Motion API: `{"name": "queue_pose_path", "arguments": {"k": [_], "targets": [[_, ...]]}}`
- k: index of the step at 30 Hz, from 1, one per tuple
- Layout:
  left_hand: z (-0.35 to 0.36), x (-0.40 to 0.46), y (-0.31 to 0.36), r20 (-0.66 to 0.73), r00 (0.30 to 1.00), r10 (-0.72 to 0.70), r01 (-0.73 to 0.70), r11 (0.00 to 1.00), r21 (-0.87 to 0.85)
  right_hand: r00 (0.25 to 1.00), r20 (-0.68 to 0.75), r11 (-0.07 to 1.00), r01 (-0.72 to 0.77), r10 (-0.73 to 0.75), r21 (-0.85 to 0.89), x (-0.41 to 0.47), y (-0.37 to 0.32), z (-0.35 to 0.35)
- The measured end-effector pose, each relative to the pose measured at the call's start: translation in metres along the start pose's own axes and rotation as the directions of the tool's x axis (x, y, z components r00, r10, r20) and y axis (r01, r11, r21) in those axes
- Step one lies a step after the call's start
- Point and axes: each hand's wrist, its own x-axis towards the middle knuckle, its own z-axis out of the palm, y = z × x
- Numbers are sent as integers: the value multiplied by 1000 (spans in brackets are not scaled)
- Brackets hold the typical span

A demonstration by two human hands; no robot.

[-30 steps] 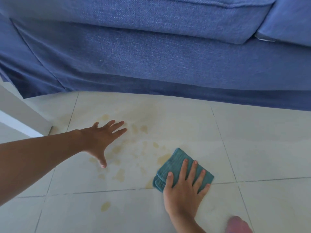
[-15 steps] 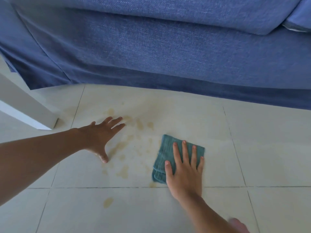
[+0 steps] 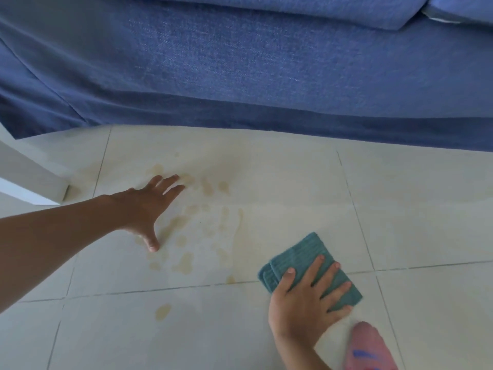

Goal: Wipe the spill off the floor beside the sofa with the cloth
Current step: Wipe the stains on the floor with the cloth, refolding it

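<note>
A folded teal cloth (image 3: 301, 255) lies flat on the pale floor tiles (image 3: 416, 217) at lower right. My right hand (image 3: 306, 300) presses down on it with fingers spread. Yellowish spill patches (image 3: 184, 263) spot the tiles left of the cloth, with a smeared streak (image 3: 238, 225) and one separate drop (image 3: 162, 311) nearer me. My left hand (image 3: 149, 206) rests flat and open on the floor at the spill's left side, fingertips on a stain. The blue sofa (image 3: 240, 62) fills the top of the view.
A white furniture leg or panel (image 3: 29, 180) stands at the left edge beside the sofa corner. A pink sock or slipper toe (image 3: 368, 345) pokes in at the bottom right, close to my right hand. Grout lines cross the tiles.
My right hand has dragged the cloth back toward me and to the right, off the stains, leaving a faint smear. My left hand has stayed planted.
</note>
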Motion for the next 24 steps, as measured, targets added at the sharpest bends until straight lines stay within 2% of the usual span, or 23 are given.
{"name": "queue_pose_path", "arguments": {"k": [2,4,7,9,12,15,17,21,24], "targets": [[-3,1,3,7,1000,18,-19,1000,25,985,17,985,173,-172,-23,-16,-9,5],[-5,3,8,7,1000,8,-8,998,67,937,38,933,350,-348,-79,-12,-14,8],[-6,3,12,25,1000,-9,6,995,104,884,57,877,467,-464,-115,30,-23,1],[-4,-1,13,18,1000,-4,2,993,116,906,63,899,423,-419,-114,50,-18,-2],[2,-9,16,-27,999,24,-20,989,147,984,10,982,180,-180,-62,32,10,-3],[6,-12,15,-34,998,49,-44,988,147,998,45,999,-38,37,24,-16,12,0],[4,-12,16,-19,999,40,-37,988,152,998,60,998,-8,4,69,-34,-3,4],[0,-9,22,-23,999,41,-36,982,184,950,80,952,305,-302,-35,-29,-21,9],[-1,-11,21,-24,999,41,-36,986,161,934,74,934,354,-350,-47,4,-40,6]]}}
